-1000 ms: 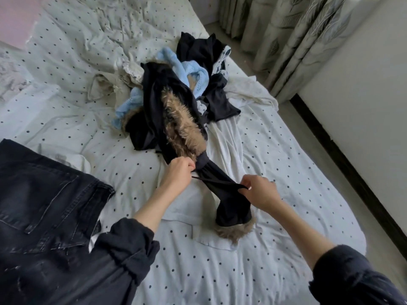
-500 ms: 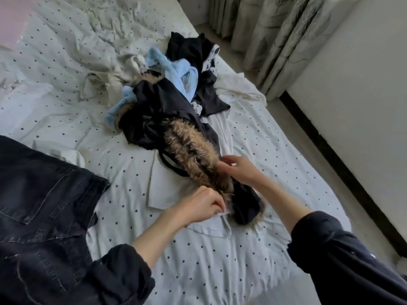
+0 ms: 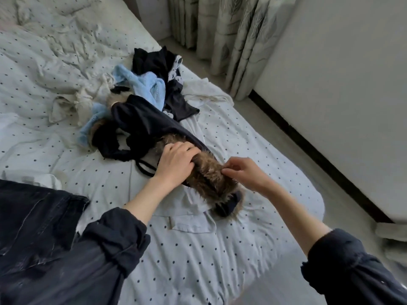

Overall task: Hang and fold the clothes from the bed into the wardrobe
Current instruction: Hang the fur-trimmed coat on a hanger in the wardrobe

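Observation:
A black garment with brown fur trim [image 3: 145,126] lies stretched across the dotted bed towards me. My left hand [image 3: 176,161] grips its fur trim [image 3: 209,177] from the left, fingers curled into the fur. My right hand [image 3: 242,172] pinches the same fur from the right with thumb and forefinger. Under the fur end lies a white shirt [image 3: 189,225]. Behind is a pile with a light blue knit [image 3: 145,86], black clothes [image 3: 154,60] and a cream piece [image 3: 83,102]. Dark jeans [image 3: 37,219] hang over my left forearm at lower left.
The bed [image 3: 198,267] has a white sheet with dark dots, rumpled at the far left. Its right edge drops to a grey floor strip [image 3: 275,119]. Patterned curtains [image 3: 231,36] hang at the top, and a white wall with a dark skirting [image 3: 330,161] runs along the right.
Both hands have moved from the black strap onto the fur trim. The garment has been pulled closer and now lies longer across the sheet. My view has shifted left.

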The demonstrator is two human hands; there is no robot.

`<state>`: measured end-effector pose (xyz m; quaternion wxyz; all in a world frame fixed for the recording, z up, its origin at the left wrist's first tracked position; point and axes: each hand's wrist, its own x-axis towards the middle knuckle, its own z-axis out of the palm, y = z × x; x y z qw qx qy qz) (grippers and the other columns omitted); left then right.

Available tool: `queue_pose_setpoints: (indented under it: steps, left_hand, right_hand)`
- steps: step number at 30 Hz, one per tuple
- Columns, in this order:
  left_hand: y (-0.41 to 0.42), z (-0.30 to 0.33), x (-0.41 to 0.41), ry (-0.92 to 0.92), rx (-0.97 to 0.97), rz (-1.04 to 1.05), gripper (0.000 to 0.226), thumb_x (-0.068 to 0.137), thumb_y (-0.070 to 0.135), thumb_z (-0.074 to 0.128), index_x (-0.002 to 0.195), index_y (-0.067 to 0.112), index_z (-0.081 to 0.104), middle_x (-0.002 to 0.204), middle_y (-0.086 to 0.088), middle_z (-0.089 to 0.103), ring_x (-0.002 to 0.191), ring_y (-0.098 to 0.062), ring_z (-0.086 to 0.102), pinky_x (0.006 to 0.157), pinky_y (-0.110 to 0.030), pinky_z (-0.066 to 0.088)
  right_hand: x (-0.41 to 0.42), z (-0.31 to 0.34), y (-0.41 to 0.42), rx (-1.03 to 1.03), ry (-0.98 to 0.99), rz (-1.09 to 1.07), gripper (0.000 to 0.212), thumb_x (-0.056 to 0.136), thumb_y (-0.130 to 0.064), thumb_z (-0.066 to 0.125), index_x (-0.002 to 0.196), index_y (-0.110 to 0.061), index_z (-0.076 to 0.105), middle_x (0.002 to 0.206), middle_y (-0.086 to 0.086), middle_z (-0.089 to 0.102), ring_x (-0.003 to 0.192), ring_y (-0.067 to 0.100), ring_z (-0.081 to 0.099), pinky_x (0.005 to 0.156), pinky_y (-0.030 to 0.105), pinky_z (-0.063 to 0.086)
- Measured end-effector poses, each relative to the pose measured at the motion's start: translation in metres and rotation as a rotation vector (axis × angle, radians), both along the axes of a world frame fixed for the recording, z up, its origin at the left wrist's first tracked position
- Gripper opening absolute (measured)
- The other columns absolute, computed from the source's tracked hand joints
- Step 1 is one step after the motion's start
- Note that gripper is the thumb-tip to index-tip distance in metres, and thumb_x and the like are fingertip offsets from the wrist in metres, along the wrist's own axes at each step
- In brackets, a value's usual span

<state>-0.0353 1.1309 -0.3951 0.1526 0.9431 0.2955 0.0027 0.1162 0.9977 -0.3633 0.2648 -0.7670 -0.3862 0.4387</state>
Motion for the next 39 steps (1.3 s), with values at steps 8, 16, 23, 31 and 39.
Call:
queue_pose_setpoints:
  steps: [8, 16, 23, 31, 39]
  left_hand:
    - [-0.12, 0.082, 0.092, -0.062, -0.233, -0.341, 0.022, 0.088, 0.024, 0.057, 0.107, 0.013, 0.059, 0.101, -0.003, 0.064, 0.095, -0.025, 0.058, 0.075, -0.033, 0.041]
    - [-0.322, 0.162, 0.179, -0.238, -0.494, -0.685, 0.013, 0.085, 0.013, 0.062, 0.096, 0.015, 0.068, 0.07, 0.015, 0.056, 0.064, 0.002, 0.051, 0.064, -0.016, 0.036]
    - [-0.524, 0.222, 0.225, -0.353, -0.692, -0.959, 0.011, 0.086, 0.008, 0.063, 0.092, 0.011, 0.071, 0.071, 0.011, 0.063, 0.065, 0.005, 0.051, 0.066, -0.017, 0.042]
    - [-0.686, 0.236, 0.234, -0.306, -0.739, -1.218, 0.008, 0.082, 0.017, 0.068, 0.083, 0.01, 0.071, 0.066, 0.008, 0.06, 0.064, -0.002, 0.048, 0.067, -0.026, 0.043]
    - [-0.781, 0.234, 0.224, -0.339, -0.755, -1.354, 0.011, 0.085, 0.018, 0.068, 0.086, 0.008, 0.067, 0.071, 0.005, 0.061, 0.065, -0.005, 0.052, 0.069, -0.029, 0.044]
  right_hand:
    - [0.072, 0.066, -0.167, 0.073, -0.205, -0.367, 0.02, 0.092, -0.017, 0.058, 0.074, -0.026, 0.06, 0.073, -0.011, 0.059, 0.068, 0.003, 0.052, 0.066, 0.018, 0.04]
    - [0.083, 0.143, -0.406, 0.195, -0.436, -0.777, 0.008, 0.091, -0.012, 0.059, 0.087, -0.014, 0.066, 0.077, -0.004, 0.061, 0.077, 0.012, 0.054, 0.071, 0.017, 0.04]
    - [0.043, 0.203, -0.604, 0.023, -0.486, -0.908, 0.052, 0.068, -0.058, 0.07, 0.111, -0.032, 0.056, 0.102, -0.008, 0.066, 0.099, 0.014, 0.061, 0.094, 0.034, 0.043]
    - [-0.006, 0.273, -0.751, -0.227, -0.687, -1.139, 0.013, 0.081, -0.026, 0.068, 0.078, -0.013, 0.067, 0.074, 0.007, 0.062, 0.08, 0.022, 0.054, 0.075, 0.032, 0.04]
    - [-0.034, 0.292, -0.814, -0.521, -0.929, -1.266, 0.018, 0.08, -0.011, 0.055, 0.082, -0.019, 0.071, 0.076, 0.005, 0.064, 0.087, 0.03, 0.054, 0.092, 0.036, 0.036]
